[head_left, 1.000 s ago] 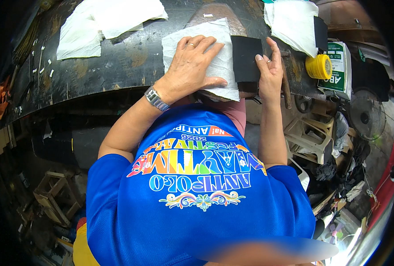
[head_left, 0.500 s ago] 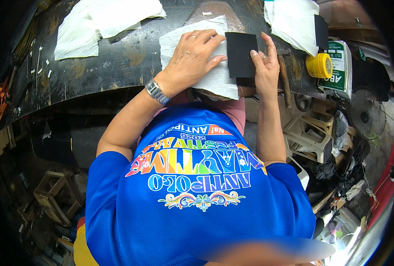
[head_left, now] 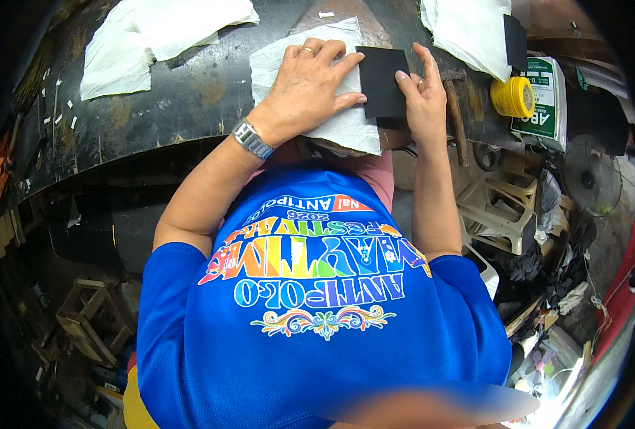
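Note:
A thin black rectangular piece (head_left: 383,89) lies partly over a white fabric-like sheet (head_left: 345,136) at the near edge of the dark table. My left hand (head_left: 304,89) rests flat on the sheet, fingers spread, with the index fingertip and thumb tip touching the black piece's left edge. At the opposite edge, my right hand (head_left: 426,104) has its thumb on top of the black piece. Its index finger stands raised, and the other fingers curl partly out of sight behind the thumb. Under the sheet, a brownish block-like surface (head_left: 375,32) shows at the far side.
A hammer (head_left: 458,121) lies right of my right hand. Beyond it stand a yellow round container (head_left: 512,97) and a green-and-white can (head_left: 548,107). More white sheets (head_left: 117,61) lie on the table (head_left: 196,96) at left and far right. Plastic stools (head_left: 500,214) and a fan (head_left: 591,179) stand at right.
The whole view has shifted slightly, so table and hands sit a little higher and further left. Both hands keep nearly the same places at the black piece.

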`<state>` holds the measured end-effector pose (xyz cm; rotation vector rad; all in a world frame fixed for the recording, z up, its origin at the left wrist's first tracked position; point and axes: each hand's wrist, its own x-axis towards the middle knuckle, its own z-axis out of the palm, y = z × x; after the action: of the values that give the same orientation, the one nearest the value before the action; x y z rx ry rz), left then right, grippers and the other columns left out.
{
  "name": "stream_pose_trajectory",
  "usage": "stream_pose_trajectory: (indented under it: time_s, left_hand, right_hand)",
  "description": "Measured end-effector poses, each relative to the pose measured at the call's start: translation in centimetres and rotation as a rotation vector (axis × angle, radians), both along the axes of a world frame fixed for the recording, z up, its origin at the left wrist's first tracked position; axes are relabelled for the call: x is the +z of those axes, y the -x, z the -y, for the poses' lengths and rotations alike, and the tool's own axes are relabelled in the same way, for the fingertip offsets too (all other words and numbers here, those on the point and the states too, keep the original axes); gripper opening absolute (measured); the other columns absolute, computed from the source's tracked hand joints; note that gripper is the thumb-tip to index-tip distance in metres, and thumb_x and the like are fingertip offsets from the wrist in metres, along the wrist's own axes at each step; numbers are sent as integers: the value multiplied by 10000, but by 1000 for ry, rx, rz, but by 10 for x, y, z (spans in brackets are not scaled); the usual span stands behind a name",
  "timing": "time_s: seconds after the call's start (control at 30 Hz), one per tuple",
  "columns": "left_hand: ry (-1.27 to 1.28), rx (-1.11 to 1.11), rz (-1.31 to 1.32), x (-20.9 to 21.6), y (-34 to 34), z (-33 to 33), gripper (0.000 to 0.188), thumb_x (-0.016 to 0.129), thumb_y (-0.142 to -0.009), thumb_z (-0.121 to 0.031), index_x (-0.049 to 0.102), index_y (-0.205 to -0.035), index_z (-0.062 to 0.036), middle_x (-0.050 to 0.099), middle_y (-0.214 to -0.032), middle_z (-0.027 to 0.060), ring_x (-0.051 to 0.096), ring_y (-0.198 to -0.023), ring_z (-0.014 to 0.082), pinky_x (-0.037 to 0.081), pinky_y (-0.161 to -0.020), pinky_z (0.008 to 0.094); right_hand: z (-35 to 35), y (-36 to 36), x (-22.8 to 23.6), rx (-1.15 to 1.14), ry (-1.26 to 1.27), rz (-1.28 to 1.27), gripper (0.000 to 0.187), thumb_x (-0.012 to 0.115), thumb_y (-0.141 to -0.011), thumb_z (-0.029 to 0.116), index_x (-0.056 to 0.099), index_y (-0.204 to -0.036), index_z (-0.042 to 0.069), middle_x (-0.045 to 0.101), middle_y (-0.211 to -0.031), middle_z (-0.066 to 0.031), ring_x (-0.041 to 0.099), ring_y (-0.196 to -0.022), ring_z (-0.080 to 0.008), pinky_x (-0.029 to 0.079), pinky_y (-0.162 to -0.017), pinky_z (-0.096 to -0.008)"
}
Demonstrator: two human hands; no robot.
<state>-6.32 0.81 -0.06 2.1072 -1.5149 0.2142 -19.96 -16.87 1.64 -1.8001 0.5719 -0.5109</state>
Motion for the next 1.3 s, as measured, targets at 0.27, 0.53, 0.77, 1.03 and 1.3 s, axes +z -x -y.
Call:
stream_pose_trajectory:
  time_s: [0.27, 0.53, 0.77, 1.03, 1.3]
  left_hand:
    - [-70, -31, -13, 4, -1, -4, 976, 798, -694, -711, 576, -1455, -141, 556, -1365, 132, 509, -1289, 330, 395, -1052, 486]
    - [-65, -17, 26, 3, 0, -3, 1051, 790, -636, -775, 595, -1434, -120, 589, -1335, 136, 512, -1280, 320, 401, -1028, 480]
    - [-95, -23, 1, 7, 0, -4, 1022, 829, -654, -697, 561, -1466, -139, 551, -1363, 145, 508, -1290, 337, 400, -1051, 494]
    - [-67, -16, -40, 5, 1, -4, 1082, 826, -647, -716, 517, -1496, -120, 536, -1396, 166, 490, -1312, 361, 394, -1057, 506]
    - [-86, -13, -2, 1, 1, -3, 1097, 809, -645, -751, 521, -1490, -115, 541, -1389, 160, 496, -1309, 355, 395, -1054, 510]
  right_hand:
    - [14, 1, 17, 129, -263, -52, 904, 806, -791, -61, 324, -1550, 23, 732, -1019, -204, 734, -881, -211, 628, -761, -328]
    - [20, 4, 18, 186, -281, -94, 868, 801, -783, -60, 394, -1541, 53, 726, -1098, -177, 722, -958, -199, 599, -841, -304]
    - [21, 2, 14, 206, -260, -109, 868, 775, -801, -81, 369, -1555, 57, 723, -1098, -159, 712, -959, -174, 598, -839, -293]
    - [17, 2, 13, 172, -241, -86, 845, 782, -783, -65, 426, -1535, 82, 744, -1010, -129, 706, -878, -143, 578, -781, -273]
    - [18, 3, 13, 194, -161, -132, 832, 757, -806, -94, 398, -1540, 65, 730, -1041, -132, 716, -889, -149, 607, -777, -277]
